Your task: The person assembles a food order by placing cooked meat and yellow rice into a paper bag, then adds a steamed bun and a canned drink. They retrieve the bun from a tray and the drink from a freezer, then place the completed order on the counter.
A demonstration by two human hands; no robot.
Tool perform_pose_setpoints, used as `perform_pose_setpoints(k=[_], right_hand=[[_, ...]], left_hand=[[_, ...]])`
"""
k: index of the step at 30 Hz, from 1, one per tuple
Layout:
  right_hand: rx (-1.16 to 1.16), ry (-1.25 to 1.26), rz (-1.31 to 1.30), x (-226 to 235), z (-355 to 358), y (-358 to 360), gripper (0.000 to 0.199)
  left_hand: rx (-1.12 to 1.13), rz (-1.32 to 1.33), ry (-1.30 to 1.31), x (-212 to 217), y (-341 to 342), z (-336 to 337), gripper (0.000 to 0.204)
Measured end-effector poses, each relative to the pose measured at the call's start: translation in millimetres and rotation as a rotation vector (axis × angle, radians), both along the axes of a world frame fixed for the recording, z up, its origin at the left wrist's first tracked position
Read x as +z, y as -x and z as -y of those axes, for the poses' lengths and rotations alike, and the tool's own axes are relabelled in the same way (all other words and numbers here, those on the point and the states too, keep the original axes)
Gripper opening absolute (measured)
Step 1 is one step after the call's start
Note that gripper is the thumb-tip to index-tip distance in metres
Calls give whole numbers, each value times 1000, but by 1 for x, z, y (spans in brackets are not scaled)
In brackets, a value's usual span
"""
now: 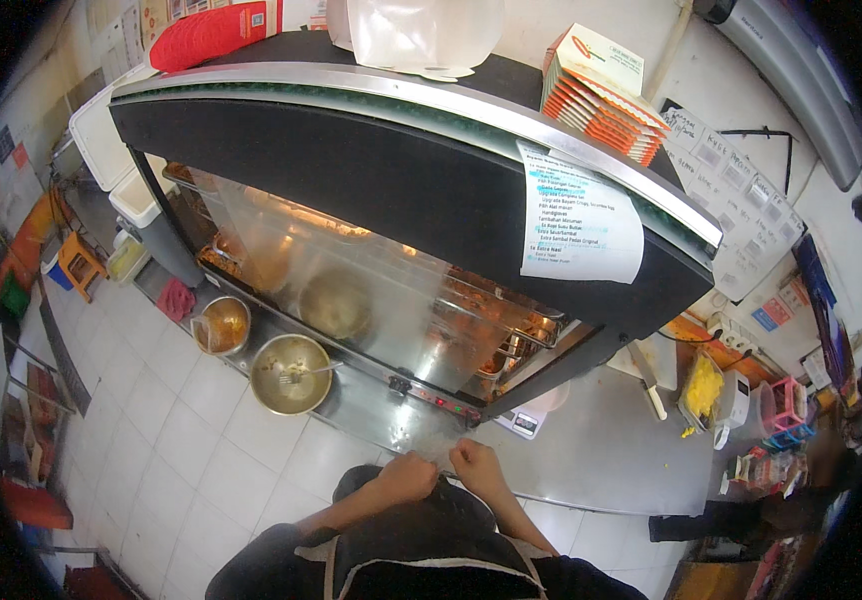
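My left hand and my right hand are close together in front of my body, at the near edge of the steel counter. Both have their fingers curled closed. A faint see-through film seems to show between them, too unclear to name. Ahead of the hands is a black heated display cabinet with food on lit racks behind its glass. Left of my hands, a steel bowl with a fork-like utensil in it sits on the counter ledge, beside a smaller container of orange-brown food.
On the right, a steel worktop carries a small scale, a knife and a tray of yellow food. A printed sheet hangs on the cabinet; stacked cartons stand on top. An orange stool stands at far left.
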State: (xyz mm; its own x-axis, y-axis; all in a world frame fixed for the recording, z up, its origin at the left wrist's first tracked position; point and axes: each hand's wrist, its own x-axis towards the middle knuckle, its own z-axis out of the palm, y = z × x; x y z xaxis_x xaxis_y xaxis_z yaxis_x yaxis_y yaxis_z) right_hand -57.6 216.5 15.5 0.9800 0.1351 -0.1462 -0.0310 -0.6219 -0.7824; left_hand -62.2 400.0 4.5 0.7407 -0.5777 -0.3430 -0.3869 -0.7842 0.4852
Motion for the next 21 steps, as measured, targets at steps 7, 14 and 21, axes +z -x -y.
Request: perform_pose_setpoints(k=[7, 14, 21], right_hand=[[151, -13, -94, 9, 13, -9, 28], [208, -38, -75, 31, 10, -10, 29], [99, 334, 27, 33, -35, 11, 29]], left_hand=[[-170, 178, 596, 1, -7, 0, 16], [268, -682, 956, -50, -6, 6, 28], [804, -1117, 1447, -59, -11, -4, 42]])
